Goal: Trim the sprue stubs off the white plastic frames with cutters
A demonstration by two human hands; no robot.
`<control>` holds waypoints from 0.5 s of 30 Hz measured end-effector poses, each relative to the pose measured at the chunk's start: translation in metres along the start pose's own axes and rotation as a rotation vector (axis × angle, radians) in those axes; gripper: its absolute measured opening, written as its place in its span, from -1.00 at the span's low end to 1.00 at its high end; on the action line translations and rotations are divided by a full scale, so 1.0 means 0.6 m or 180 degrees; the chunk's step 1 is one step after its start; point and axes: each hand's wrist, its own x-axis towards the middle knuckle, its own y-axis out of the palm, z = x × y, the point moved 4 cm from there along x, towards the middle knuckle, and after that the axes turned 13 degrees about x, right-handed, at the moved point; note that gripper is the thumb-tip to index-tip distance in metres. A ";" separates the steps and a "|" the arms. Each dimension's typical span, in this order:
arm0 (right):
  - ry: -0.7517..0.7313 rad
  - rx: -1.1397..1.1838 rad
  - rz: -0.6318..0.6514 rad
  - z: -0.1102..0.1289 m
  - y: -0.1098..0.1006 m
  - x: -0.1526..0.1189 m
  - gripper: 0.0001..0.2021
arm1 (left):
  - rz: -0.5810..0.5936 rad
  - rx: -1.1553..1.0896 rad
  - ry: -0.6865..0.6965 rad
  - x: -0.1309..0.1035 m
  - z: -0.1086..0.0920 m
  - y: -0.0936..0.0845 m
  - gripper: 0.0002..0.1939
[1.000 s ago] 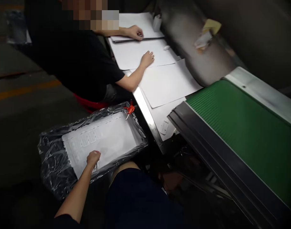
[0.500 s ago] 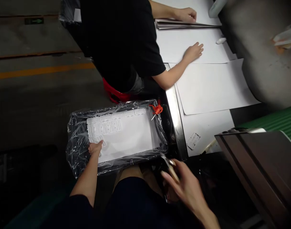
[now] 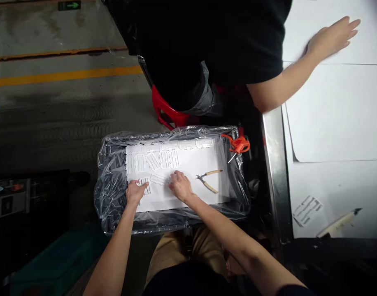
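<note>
A bin lined with clear plastic (image 3: 111,193) sits on the floor in front of my knees. A white sheet (image 3: 191,164) lies on top of it, with several small white comb-like plastic parts (image 3: 159,160) spread over its left half. My left hand (image 3: 135,192) rests on a part at the sheet's near left corner. My right hand (image 3: 180,186) presses on another part near the sheet's middle. A pair of tan-handled pliers (image 3: 208,181) lies on the sheet just right of my right hand, apart from it.
An orange clip (image 3: 239,144) hangs on the bin's far right corner. A co-worker in black sits on a red stool (image 3: 165,111), one hand (image 3: 332,37) on white sheets on the steel-edged table (image 3: 273,164). A pen (image 3: 338,224) and a white part (image 3: 307,209) lie there.
The view swung down over the bin. My right hand, which held the pliers near my lap, has laid them on the sheet and now touches a part. My left hand stayed at the corner.
</note>
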 end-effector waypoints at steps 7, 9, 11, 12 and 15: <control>0.0291 0.0534 0.0361 0.055 0.070 0.062 -0.68 | 0.0482 -0.1183 -0.0120 -0.035 0.013 0.005 -0.77; 0.0399 0.0820 0.0400 0.039 0.044 0.037 -0.73 | 0.0724 -0.1574 -0.0031 -0.066 0.005 -0.007 -0.72; 0.0533 0.1133 0.0259 0.016 -0.007 -0.005 -0.72 | 0.0962 -0.1901 0.0142 -0.109 -0.012 -0.029 -0.65; 0.0597 0.1299 0.0137 0.003 -0.040 -0.032 -0.69 | 0.1090 -0.2028 0.0266 -0.134 -0.025 -0.043 -0.62; 0.0677 0.1834 -0.0306 -0.028 -0.159 -0.131 -0.57 | 0.1607 -0.2196 0.0793 -0.221 -0.093 -0.086 -0.59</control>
